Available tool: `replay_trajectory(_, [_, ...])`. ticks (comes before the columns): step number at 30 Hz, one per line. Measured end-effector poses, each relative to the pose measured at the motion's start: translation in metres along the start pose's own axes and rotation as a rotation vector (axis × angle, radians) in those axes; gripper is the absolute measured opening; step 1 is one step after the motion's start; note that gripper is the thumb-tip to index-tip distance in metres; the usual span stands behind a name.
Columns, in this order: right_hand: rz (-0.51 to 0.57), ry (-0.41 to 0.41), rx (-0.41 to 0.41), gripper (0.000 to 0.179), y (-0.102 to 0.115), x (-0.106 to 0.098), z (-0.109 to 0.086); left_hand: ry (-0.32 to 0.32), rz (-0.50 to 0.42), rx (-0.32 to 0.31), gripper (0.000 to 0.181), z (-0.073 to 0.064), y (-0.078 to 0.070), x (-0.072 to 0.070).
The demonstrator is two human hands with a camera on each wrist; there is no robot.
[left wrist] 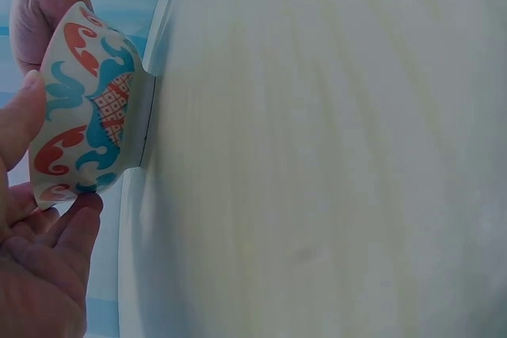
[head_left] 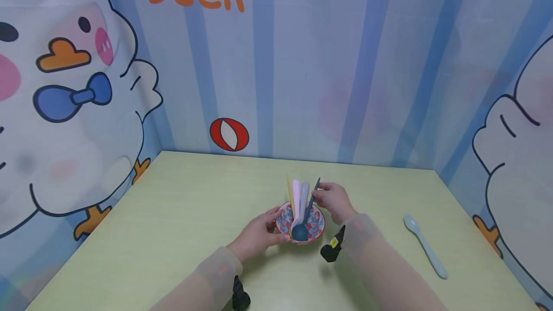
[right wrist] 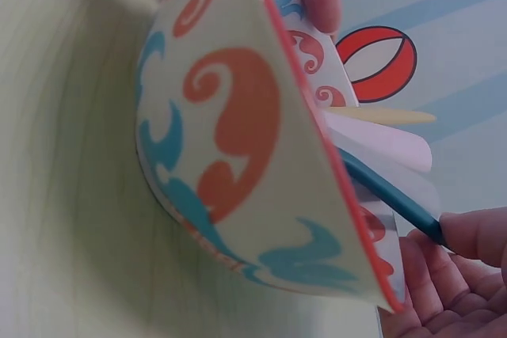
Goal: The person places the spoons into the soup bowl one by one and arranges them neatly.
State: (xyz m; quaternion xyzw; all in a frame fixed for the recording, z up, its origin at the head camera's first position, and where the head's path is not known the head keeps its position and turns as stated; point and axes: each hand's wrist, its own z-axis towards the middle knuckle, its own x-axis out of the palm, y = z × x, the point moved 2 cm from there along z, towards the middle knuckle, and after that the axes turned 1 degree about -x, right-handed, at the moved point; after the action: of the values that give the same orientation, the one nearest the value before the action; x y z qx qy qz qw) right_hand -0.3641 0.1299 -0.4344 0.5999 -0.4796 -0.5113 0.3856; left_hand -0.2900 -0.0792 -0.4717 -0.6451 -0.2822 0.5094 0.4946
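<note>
A patterned bowl (head_left: 318, 227) with a red rim stands on the table in front of me. My left hand (head_left: 259, 234) grips its left side, and in the left wrist view the thumb (left wrist: 22, 120) lies near the rim with fingers on the wall of the bowl. Between thumb and fingers, my right hand (head_left: 334, 201) pinches the handle end of a dark blue spoon (head_left: 300, 232), whose round head rests inside the bowl. Beside that spoon, a pink handle (head_left: 296, 196), a pale grey handle (head_left: 304, 194) and a thin yellow handle (head_left: 290, 191) lean up out of the bowl.
A light blue spoon (head_left: 426, 247) lies on the pale yellow table (head_left: 173, 234) to the right of my right arm. Behind the table hangs a blue striped cloth (head_left: 302, 61) with duck pictures. Each wrist wears a small black device.
</note>
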Motion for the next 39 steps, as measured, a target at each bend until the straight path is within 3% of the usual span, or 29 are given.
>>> replay_trajectory(24, [0.012, 0.009, 0.031, 0.04, -0.007, -0.004, -0.003, 0.001, 0.007, 0.002, 0.076, -0.002, -0.004, -0.001])
replay_trajectory(32, [-0.025, 0.028, -0.01, 0.042, -0.015, -0.017, -0.01, -0.001, 0.02, -0.019, 0.077, -0.002, -0.002, -0.001])
replay_trajectory(39, [-0.083, 0.03, -0.04, 0.044, -0.024, -0.042, -0.023, -0.005, 0.013, -0.014, 0.077, -0.002, 0.0, -0.001])
